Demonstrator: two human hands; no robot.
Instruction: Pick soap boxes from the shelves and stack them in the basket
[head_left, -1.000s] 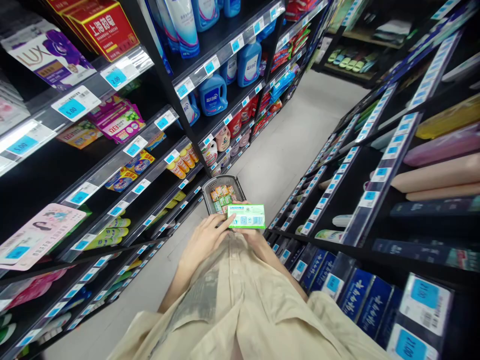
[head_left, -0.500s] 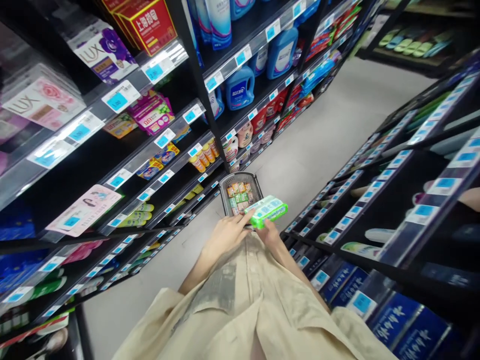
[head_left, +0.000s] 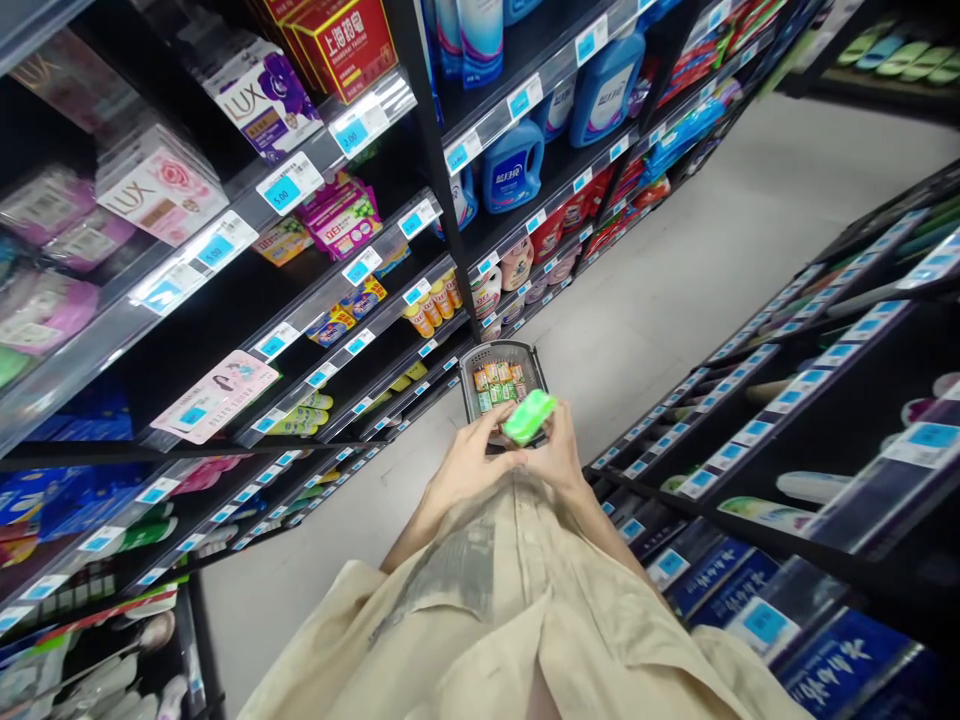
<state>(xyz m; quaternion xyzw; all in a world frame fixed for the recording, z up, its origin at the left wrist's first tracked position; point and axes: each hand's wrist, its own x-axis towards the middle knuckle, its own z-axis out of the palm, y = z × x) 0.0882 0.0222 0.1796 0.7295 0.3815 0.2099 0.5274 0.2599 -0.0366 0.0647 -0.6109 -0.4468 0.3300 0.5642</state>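
I hold a small green packet (head_left: 529, 417) in front of my waist. My left hand (head_left: 471, 465) grips its left end and my right hand (head_left: 561, 455) wraps its right side from below. The packet is turned edge-on, so its label is hidden. Just beyond it, on the floor, stands a grey shopping basket (head_left: 471, 358) holding several small orange and green packs. My beige shirt fills the lower part of the view.
A black shelf unit on the left carries LUX soap boxes (head_left: 265, 93), a red box (head_left: 343, 41) and blue detergent jugs (head_left: 514, 166). Another black shelf unit (head_left: 817, 400) with blue price tags runs along the right. A pale floor aisle (head_left: 675, 290) lies between them.
The green packet has turned from label-up to edge-on and moved closer to my body. The view has swung left, showing more of the left shelves.
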